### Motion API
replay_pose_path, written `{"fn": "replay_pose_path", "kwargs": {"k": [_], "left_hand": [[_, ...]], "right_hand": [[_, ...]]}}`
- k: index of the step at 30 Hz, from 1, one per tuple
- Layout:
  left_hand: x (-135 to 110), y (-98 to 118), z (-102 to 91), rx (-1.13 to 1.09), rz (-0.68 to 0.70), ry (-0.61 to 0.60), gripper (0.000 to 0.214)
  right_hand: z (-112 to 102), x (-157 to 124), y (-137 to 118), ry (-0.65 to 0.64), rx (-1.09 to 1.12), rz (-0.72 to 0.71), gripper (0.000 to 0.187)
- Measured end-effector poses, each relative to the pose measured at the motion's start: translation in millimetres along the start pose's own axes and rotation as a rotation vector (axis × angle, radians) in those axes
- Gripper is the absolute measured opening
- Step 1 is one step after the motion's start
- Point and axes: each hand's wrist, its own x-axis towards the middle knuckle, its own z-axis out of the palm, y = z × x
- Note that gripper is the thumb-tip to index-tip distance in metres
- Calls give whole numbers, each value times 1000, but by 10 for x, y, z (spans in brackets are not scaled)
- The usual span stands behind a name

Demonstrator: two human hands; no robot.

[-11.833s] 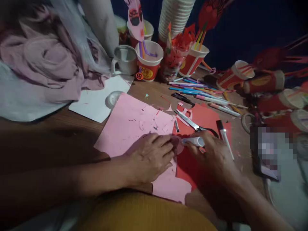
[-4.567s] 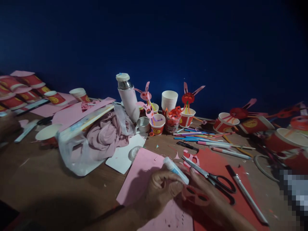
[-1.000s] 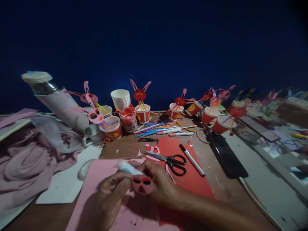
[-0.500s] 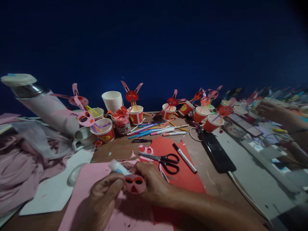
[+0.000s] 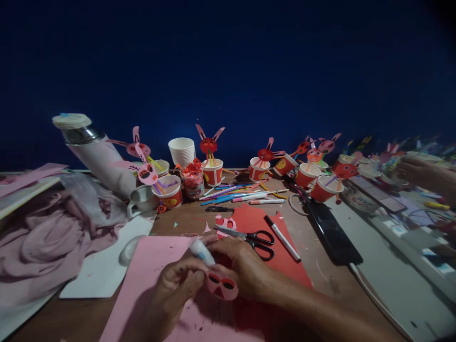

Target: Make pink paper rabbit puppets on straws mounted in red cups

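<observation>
Between thumb and fingers, my left hand [image 5: 176,289] pinches the edge of a small pink paper face [image 5: 221,288] with red-rimmed black eyes and a red triangle. My right hand [image 5: 245,266] is closed around a white and pale blue glue tube [image 5: 202,251] and also rests against the face's upper edge. The fingers of this hand are partly hidden behind the tube and the paper. Both hands are above a pink paper sheet [image 5: 149,266]. Black-handled scissors [image 5: 261,240] lie just beyond my right hand, on a red paper sheet [image 5: 249,213].
A white marker [image 5: 283,240] and a phone [image 5: 333,232] with a cable lie to the right. Several red cups [image 5: 213,173] with paper animals line the back, near a flask [image 5: 103,161]. Loose markers [image 5: 242,195] lie in front. Another person's hand [image 5: 420,171] is at far right.
The whole scene has shifted right in the view. The paper face is now tilted, its right side lower, and the glue tube points more steeply upward. Both hands keep their hold.
</observation>
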Motion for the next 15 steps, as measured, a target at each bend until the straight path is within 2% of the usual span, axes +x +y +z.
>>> {"fn": "replay_pose_path", "kwargs": {"k": [3,7,10,12,15], "left_hand": [[15,-2,3,-6,45,-119,13],[66,-11,14,-14,117,-124,14],[90,-47,9,42,110,-129,15],[88,-62,13,54,92,-119,16],[63,-45,42,66,-12,-85,18]], "right_hand": [[-90,-6,56,41,-117,48,21],[-414,124,323,274,-432,207,13],[-634,287,576,338,-525,254,13],[-687,388,723,364,-578,291,13],[-640,511,877,381,-643,327,13]]}}
